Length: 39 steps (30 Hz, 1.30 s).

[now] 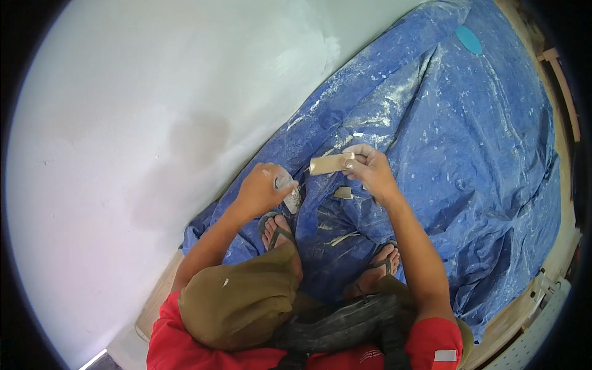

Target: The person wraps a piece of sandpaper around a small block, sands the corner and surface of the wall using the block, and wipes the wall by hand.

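My left hand [266,186], dusted with white, is closed around a whitish, powder-covered object [292,200] that sticks out below its fingers; what it is I cannot make out. To the right, my right hand [365,165] pinches the right end of a flat tan strip [328,164]. The strip's left end points toward my left hand, and the two do not touch. Beneath my hands lies a blue tarp [493,172] marked with white dust and smears. A small tan piece [343,192] rests on it just below the strip.
A pale wall [123,123] with a whiter patch fills the left side. My sandalled feet [279,231] stand on the tarp. Thin scraps [344,238] lie between them. A turquoise oval [469,40] is on the tarp at the upper right. A black bag [339,324] hangs at my waist.
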Motion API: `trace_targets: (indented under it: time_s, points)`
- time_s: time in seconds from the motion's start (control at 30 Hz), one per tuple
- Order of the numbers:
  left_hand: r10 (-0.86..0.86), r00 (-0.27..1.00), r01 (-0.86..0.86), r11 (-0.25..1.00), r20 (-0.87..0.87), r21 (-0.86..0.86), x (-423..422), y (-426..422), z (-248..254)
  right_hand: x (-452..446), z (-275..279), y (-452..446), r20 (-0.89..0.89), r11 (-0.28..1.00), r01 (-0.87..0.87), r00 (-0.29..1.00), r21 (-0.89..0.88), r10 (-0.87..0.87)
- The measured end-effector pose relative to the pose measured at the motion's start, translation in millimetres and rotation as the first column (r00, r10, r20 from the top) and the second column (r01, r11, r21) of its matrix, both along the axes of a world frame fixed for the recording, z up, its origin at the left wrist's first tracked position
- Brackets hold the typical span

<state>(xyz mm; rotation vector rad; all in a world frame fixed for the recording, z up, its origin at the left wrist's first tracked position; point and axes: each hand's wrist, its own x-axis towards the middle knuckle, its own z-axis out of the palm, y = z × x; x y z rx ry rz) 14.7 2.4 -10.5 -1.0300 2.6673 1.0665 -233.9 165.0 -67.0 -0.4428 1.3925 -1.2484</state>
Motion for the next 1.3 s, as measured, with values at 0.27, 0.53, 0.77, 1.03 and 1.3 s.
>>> trace_targets:
  time_s: [0.27,0.53,0.77,1.03,1.3]
  points:
    - [-0.169,0.977,0.166,0.985,0.126,0.040,12.9,2.0,-2.9,-5.9,8.6,1.3,-0.006,0.999,0.017,1.000,0.051,-0.017]
    - [-0.409,0.903,0.408,0.912,-0.134,-0.035,-12.8,-0.4,53.3,-2.9,12.1,-4.6,0.119,0.984,0.163,0.978,0.066,-0.170]
    - [-0.655,0.753,0.568,0.696,-0.064,-0.439,-14.7,11.7,40.4,-6.6,48.8,-10.3,0.288,0.977,0.086,0.957,-0.194,-0.027]
    - [-0.497,0.848,0.382,0.814,-0.185,-0.437,-10.6,12.1,38.7,-18.6,50.9,-5.7,0.077,0.958,-0.256,0.961,-0.132,0.267]
    - [0.029,0.931,0.084,0.953,-0.364,0.292,-6.5,6.1,23.9,-18.2,36.4,6.8,0.147,0.944,-0.286,0.939,-0.164,0.310]
